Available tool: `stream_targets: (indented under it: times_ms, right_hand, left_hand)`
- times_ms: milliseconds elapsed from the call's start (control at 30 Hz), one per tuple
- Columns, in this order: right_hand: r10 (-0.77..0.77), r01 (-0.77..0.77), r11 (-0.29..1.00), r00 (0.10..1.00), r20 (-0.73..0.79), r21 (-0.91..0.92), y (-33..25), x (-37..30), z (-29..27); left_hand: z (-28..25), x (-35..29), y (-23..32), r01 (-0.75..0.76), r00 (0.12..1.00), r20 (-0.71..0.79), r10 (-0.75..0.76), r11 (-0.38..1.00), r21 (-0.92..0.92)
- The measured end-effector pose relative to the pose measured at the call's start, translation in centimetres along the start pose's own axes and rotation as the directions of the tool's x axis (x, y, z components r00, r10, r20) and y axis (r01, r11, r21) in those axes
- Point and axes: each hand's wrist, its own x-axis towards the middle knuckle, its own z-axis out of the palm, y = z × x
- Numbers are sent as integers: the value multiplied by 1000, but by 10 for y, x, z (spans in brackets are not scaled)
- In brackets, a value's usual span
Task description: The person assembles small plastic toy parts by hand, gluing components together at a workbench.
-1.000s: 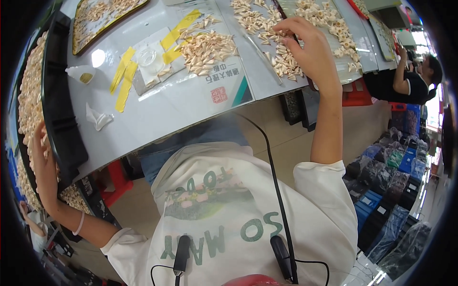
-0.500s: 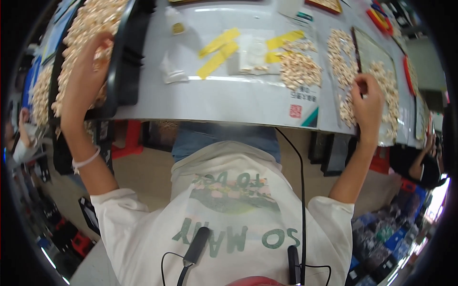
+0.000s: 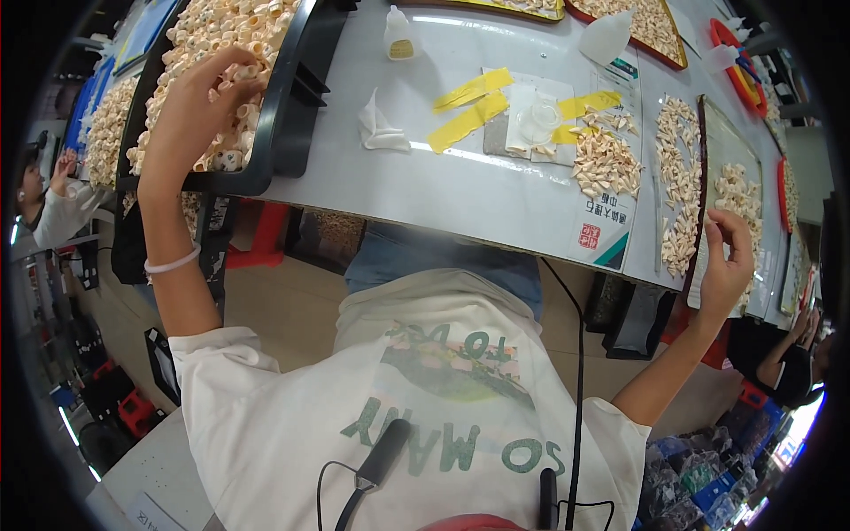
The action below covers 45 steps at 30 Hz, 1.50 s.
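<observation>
Left hand among hollow pieces, right hand by a tray

The left hand point(image 3: 205, 102) curls into a black plastic bin point(image 3: 282, 97), its fingers among cream hollow pieces point(image 3: 232, 25), smooth, rounded and ring-like, heaped nearly to the rim. Whether it grips any of them cannot be told. The right hand point(image 3: 731, 257), fingers bent, is at the near end of a flat, dark-edged tray point(image 3: 724, 133) scattered with more pale pieces point(image 3: 737, 188); I cannot tell whether its fingertips pinch anything.

Just left of that tray, slim pointed pieces point(image 3: 679, 159) lie in a long band on the glossy grey table point(image 3: 425, 190), beside a thin straight rod point(image 3: 658, 226). A loose heap of similar slivers point(image 3: 606, 166) sits next to a clear round disc point(image 3: 538, 119), flanked by flat yellow tape point(image 3: 469, 122). Nearer the bin are a crumpled white tissue point(image 3: 379, 128) and a small white bottle point(image 3: 398, 37).
</observation>
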Motion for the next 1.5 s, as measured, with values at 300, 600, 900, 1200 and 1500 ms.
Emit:
stream_targets:
  times_ms: [300, 600, 900, 1200, 1500]
  right_hand:
    - [119, -112, 987, 992, -51, 113, -2, -1, 5]
    - [68, -49, 946, 996, -51, 320, -44, 17, 39]
    - [-201, 101, 871, 966, 161, 482, -81, 47, 79]
    - [-71, -21, 983, 874, 480, 184, -125, 77, 114]
    - [-148, 234, 967, 845, 513, -106, -148, 81, 119]
  left_hand:
    - [-9, -33, 21, -149, 925, -376, 45, 956, -253]
    - [74, -68, 116, -445, 883, -422, 206, 81, -892]
    - [127, -40, 139, -135, 962, -167, 216, -158, -978]
    - [122, -34, 141, 50, 982, 3, 188, -243, -969]
    - [122, -31, 137, 284, 945, 174, 276, -434, -855]
